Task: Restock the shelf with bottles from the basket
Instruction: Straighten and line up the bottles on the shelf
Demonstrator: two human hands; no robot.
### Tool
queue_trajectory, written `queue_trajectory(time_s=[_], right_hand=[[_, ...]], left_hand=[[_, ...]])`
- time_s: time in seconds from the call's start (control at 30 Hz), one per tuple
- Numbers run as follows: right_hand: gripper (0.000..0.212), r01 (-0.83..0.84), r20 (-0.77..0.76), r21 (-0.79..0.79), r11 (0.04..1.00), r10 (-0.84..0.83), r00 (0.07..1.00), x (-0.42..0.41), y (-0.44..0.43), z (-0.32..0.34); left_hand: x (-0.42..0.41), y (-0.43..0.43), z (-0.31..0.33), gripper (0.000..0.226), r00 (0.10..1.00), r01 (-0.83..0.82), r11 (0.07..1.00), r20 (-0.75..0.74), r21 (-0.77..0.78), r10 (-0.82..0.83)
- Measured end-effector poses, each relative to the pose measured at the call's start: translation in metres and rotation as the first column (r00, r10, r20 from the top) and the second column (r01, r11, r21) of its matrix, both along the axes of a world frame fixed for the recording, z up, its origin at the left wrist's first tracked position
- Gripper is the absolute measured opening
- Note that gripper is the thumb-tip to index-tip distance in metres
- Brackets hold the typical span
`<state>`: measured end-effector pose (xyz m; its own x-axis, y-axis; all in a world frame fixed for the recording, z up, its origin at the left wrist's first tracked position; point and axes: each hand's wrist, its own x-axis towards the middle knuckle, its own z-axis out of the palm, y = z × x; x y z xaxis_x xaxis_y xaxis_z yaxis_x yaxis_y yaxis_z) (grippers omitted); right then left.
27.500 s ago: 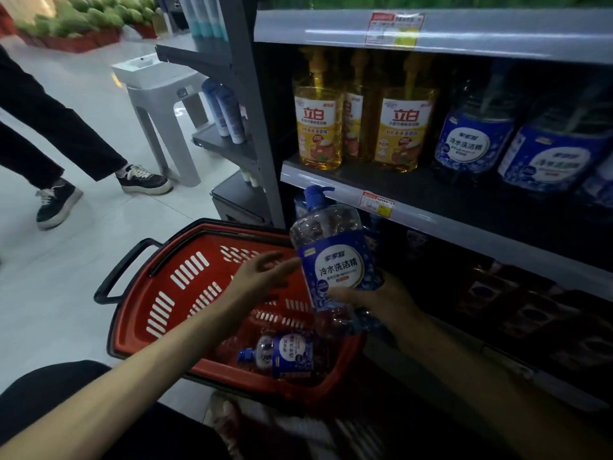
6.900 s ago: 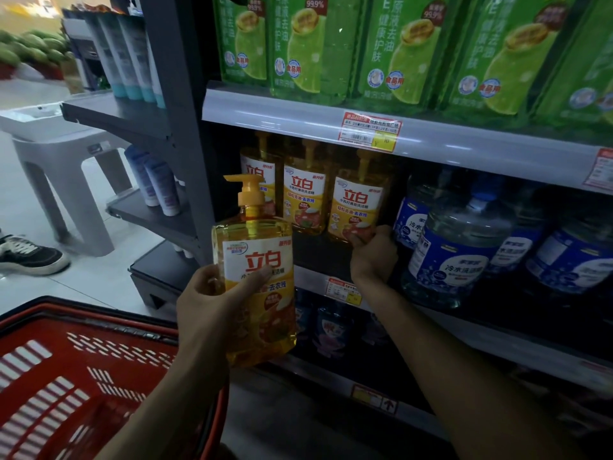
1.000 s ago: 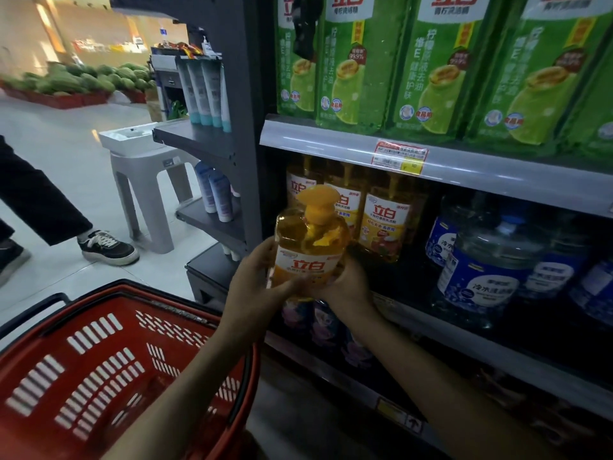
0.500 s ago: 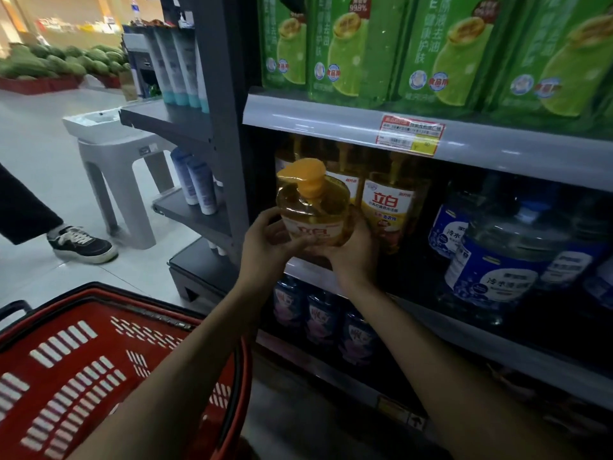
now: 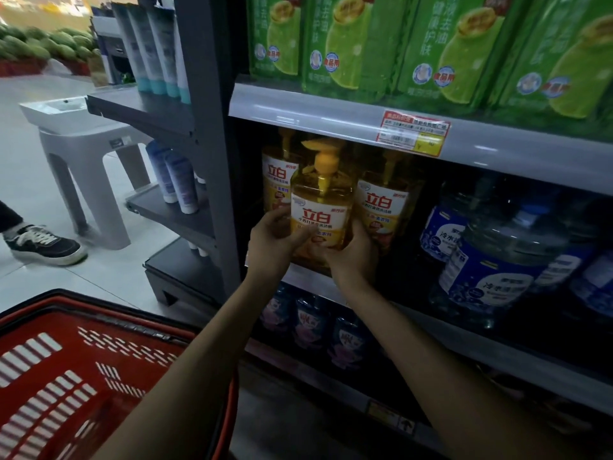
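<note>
A yellow pump bottle [image 5: 320, 207] with a white and red label stands upright at the front edge of the middle shelf [image 5: 308, 280]. My left hand [image 5: 273, 242] grips its left side and my right hand [image 5: 351, 257] cups its lower right side. Two matching yellow bottles sit behind it, one to the left [image 5: 275, 175] and one to the right [image 5: 384, 204]. The red basket [image 5: 99, 370] lies at the lower left, below my left arm; its inside is mostly out of view.
Large blue-labelled clear bottles [image 5: 497, 260] fill the same shelf to the right. Green refill packs [image 5: 358, 44] line the shelf above, small dark bottles [image 5: 311, 323] the shelf below. A grey stool [image 5: 86, 151] and a person's black shoe [image 5: 46, 245] are on the floor at left.
Both hands have carried the yellow bottle forward and righted it, from tilted in front of the shelf to upright at the shelf's front edge between the other yellow bottles.
</note>
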<state>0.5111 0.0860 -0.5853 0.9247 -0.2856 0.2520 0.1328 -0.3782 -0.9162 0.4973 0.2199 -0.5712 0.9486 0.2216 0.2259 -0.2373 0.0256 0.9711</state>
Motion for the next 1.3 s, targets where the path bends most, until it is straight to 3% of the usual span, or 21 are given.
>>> queue_trajectory(time_s=[0.4, 0.6, 0.87, 1.3], right_hand=[[0.071, -0.042, -0.074, 0.031, 0.999, 0.044, 0.996, 0.009, -0.002, -0.017], [0.046, 0.041, -0.151, 0.069, 0.997, -0.030, 0.988, 0.009, -0.009, -0.020], [0.040, 0.076, -0.141, 0.050, 0.996, -0.068, 0.988, 0.009, -0.002, -0.015], [0.043, 0.043, -0.148, 0.042, 0.998, -0.036, 0.988, 0.010, -0.004, -0.011]], left_hand=[[0.005, -0.009, -0.014, 0.051, 1.000, -0.020, 0.999, 0.003, 0.046, 0.020], [0.002, -0.012, -0.019, 0.056, 1.000, -0.028, 0.999, 0.004, 0.040, 0.028], [0.008, -0.012, -0.016, 0.056, 1.000, 0.015, 1.000, 0.016, -0.020, -0.015], [0.010, -0.010, -0.020, 0.054, 0.999, -0.020, 0.991, 0.041, 0.135, 0.014]])
